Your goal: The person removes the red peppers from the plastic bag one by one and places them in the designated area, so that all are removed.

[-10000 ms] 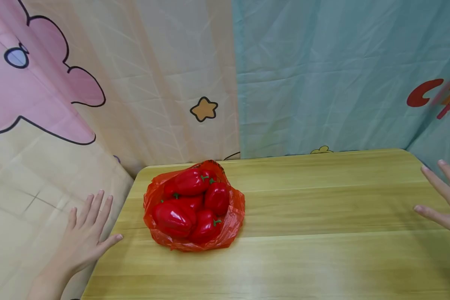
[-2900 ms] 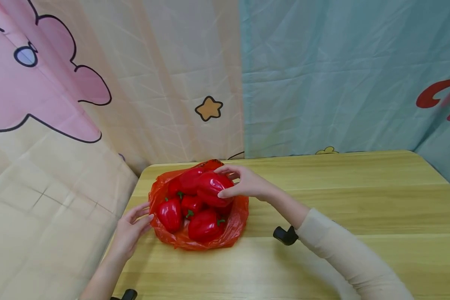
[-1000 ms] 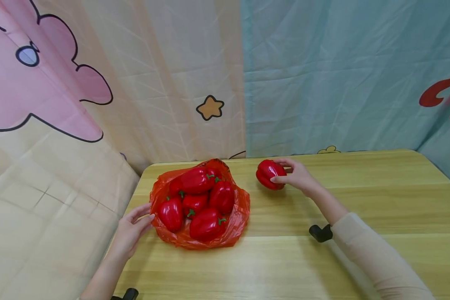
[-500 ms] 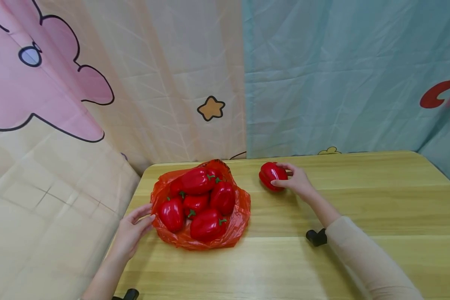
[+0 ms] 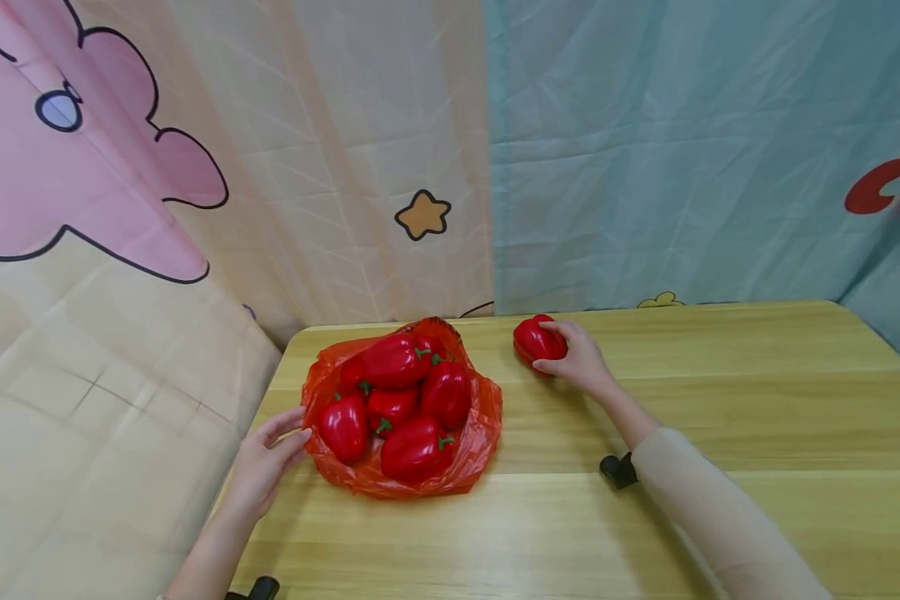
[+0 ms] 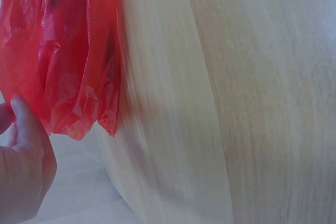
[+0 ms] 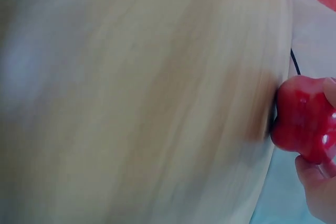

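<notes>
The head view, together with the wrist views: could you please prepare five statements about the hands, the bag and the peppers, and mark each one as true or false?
1. The left hand pinches the edge of the red plastic bag. True.
2. The right hand is empty. False: the right hand holds a red pepper.
3. The other peppers lie inside the bag. True.
4. The bag is on the right half of the table in the head view. False: the bag is on the left half.
5. The visible stems of the bagged peppers are yellow. False: the stems are green.
</notes>
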`<state>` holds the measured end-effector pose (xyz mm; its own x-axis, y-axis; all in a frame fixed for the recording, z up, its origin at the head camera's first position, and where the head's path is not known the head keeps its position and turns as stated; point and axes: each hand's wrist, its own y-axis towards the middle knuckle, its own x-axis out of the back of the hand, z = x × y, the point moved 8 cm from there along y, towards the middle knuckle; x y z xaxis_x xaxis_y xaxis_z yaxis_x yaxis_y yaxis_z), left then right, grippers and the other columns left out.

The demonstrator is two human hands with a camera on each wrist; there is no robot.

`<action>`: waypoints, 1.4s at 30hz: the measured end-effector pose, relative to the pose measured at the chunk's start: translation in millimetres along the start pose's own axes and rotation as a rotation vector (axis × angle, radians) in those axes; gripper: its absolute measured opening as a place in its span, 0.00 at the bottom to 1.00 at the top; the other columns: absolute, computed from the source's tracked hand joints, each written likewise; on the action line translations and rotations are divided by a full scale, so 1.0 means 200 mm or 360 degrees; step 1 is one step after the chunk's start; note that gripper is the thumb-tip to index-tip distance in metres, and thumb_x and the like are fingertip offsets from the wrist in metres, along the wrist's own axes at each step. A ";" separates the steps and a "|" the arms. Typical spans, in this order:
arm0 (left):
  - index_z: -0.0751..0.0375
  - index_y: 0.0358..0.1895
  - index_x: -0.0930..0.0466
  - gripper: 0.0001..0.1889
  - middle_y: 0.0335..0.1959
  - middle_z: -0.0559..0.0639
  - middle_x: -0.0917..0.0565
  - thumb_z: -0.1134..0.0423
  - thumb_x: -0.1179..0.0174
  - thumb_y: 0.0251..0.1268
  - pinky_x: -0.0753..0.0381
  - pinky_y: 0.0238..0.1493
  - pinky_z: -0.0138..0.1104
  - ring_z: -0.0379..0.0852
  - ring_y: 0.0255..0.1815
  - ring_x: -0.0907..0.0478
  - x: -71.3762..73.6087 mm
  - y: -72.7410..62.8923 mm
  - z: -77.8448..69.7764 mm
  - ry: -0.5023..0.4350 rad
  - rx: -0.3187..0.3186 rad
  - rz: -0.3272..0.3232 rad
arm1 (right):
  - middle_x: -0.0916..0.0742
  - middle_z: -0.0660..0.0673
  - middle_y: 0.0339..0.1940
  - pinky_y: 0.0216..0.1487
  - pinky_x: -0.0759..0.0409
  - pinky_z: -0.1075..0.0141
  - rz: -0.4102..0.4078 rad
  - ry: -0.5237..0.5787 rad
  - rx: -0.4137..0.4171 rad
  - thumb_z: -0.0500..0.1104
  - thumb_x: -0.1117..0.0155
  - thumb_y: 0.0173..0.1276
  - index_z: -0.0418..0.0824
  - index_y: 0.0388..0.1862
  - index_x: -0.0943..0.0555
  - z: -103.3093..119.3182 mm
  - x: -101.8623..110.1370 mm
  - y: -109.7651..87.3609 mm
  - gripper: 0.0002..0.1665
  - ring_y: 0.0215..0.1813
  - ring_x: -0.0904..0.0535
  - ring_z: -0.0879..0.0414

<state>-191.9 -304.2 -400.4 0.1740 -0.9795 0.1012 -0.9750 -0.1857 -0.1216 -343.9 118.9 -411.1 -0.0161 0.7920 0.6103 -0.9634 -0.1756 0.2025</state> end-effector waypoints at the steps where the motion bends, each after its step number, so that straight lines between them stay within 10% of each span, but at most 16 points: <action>1: 0.75 0.61 0.35 0.22 0.39 0.39 0.22 0.72 0.45 0.64 0.20 0.41 0.28 0.34 0.38 0.21 0.00 0.00 0.00 -0.0007 0.0001 0.0001 | 0.29 0.33 0.61 0.53 0.26 0.43 -0.0008 -0.0010 0.0007 0.36 0.27 0.52 0.33 0.61 0.31 0.00 -0.01 0.01 0.37 0.62 0.35 0.37; 42: 0.71 0.59 0.32 0.20 0.40 0.40 0.23 0.71 0.44 0.64 0.20 0.43 0.28 0.35 0.39 0.21 0.00 0.00 0.00 -0.0019 0.0034 -0.0012 | 0.34 0.33 0.64 0.56 0.28 0.43 -0.0182 -0.0015 -0.0093 0.42 0.26 0.52 0.39 0.62 0.30 -0.02 -0.05 0.17 0.38 0.64 0.39 0.38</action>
<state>-192.2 -304.1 -401.0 0.1828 -0.9790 0.0902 -0.9706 -0.1943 -0.1423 -377.6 106.8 -412.5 0.0968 0.7994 0.5930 -0.9728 -0.0500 0.2262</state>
